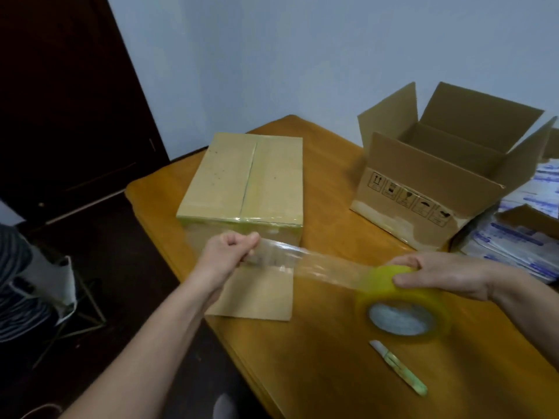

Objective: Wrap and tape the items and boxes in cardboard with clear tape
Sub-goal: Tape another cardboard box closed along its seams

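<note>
Light: soft, even and rather dim — its source is out of view.
Wall (272, 55): pale blue-grey, duller toward the upper corners.
Left side: the door (60, 101) and floor (106, 267) sink almost to black, detail lost.
Table (332, 367): a low sheen on the orange top, only faint, soft-edged shadows.
Glare: small white glints along the tape strip (302, 263).
Blur: the tape roll (375, 293) and right hand (444, 276) are smeared; the cutter (399, 368) looks soft.
Edges: wide-angle bending — the door leans, the open box (423, 182) splays.
</note>
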